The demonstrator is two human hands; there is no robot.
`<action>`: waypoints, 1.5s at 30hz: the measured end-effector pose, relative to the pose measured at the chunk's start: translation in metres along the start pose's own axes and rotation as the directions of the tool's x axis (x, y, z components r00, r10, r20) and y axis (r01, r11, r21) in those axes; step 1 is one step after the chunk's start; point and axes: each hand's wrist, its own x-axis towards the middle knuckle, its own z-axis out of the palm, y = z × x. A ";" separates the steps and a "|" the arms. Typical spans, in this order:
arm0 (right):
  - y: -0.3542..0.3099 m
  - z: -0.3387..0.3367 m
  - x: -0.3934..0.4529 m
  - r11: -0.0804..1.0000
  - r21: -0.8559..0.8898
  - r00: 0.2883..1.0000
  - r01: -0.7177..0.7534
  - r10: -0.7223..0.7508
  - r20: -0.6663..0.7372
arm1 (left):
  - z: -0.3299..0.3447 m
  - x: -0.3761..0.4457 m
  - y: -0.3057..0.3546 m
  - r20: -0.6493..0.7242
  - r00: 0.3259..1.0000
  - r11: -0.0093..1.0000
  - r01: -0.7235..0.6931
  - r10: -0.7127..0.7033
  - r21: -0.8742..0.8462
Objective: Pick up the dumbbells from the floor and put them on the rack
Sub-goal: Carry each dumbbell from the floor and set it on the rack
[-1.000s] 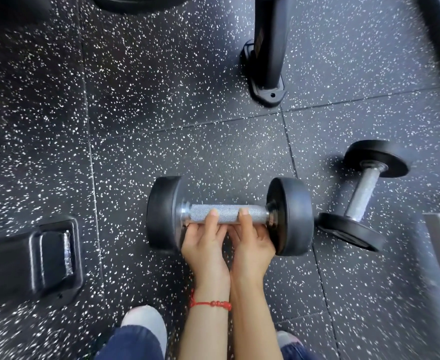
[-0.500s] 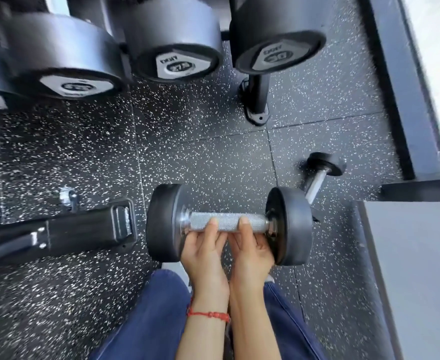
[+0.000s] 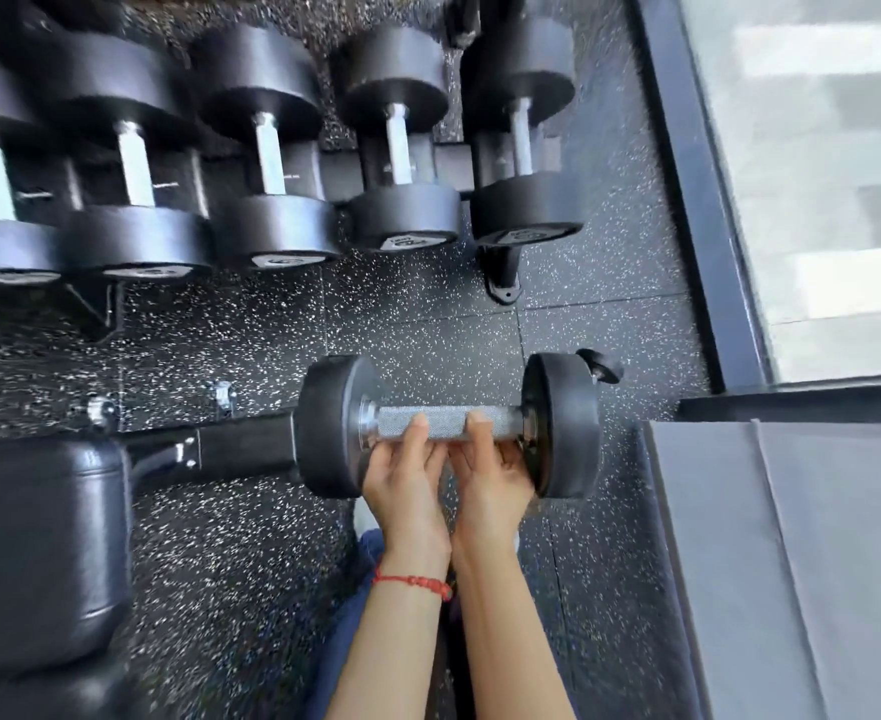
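Observation:
I hold a big black dumbbell level in front of me, well above the floor. My left hand and my right hand grip its knurled steel handle side by side from below. A smaller dumbbell lies on the floor behind the held one's right head, only one end showing. The rack runs across the top of the view with several black dumbbells resting on it, handles pointing away from me.
A black padded bench with its steel frame stands at the left. A grey mat lies at the right. A dark-framed window borders the right side. The rack's foot is bolted to the speckled rubber floor.
The dumbbell has come up off the floor in both hands. My view has risen and tilted up, so the rack's row of dumbbells is now in full sight.

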 end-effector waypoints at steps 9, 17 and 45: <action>-0.043 0.051 -0.077 0.998 -0.010 0.993 -0.062 0.063 0.101 | 0.009 -0.036 0.089 -0.031 0.999 1.000 0.006 -0.007 -0.026; -0.064 0.099 -0.118 0.991 -0.038 0.978 -0.126 0.130 0.163 | 0.018 -0.041 0.149 -0.093 0.996 0.993 0.003 -0.014 -0.115; -0.222 0.289 -0.030 0.968 -0.244 0.882 -0.063 0.168 0.440 | 0.245 0.013 0.242 -0.242 0.963 0.896 -0.207 0.117 -0.394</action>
